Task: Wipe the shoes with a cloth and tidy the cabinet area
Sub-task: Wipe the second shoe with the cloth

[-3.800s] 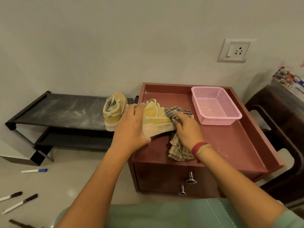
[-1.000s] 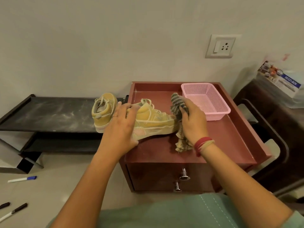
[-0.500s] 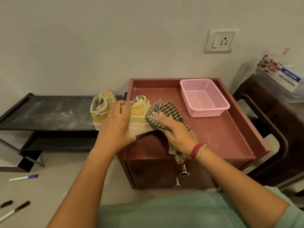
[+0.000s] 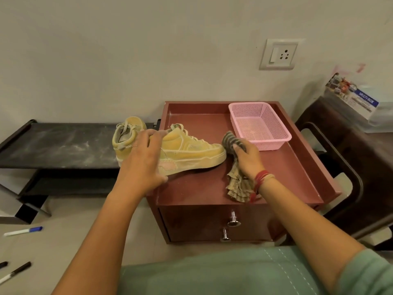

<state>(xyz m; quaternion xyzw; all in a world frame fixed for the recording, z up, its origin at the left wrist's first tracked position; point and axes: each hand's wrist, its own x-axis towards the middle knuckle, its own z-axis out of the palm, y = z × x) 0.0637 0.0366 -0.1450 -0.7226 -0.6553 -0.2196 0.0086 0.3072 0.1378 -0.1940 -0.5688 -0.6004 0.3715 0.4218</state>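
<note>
The left hand (image 4: 144, 160) wraps over the heel end of a yellow shoe (image 4: 191, 152), fingers curled round its collar and thumb at the sole. The shoe stands on the near left of the red cabinet (image 4: 200, 186) top with its toe pointing right. The right hand (image 4: 247, 159) clutches a bunched checked cloth (image 4: 237, 184) just beside the toe, seemingly touching it. The second shoe (image 4: 127, 137) stands on the right end of the dusty black rack (image 4: 57, 143). A pink basket (image 4: 260, 126) sits at the cabinet's far right. Markers (image 4: 23, 231) lie on the floor to the left.
</note>
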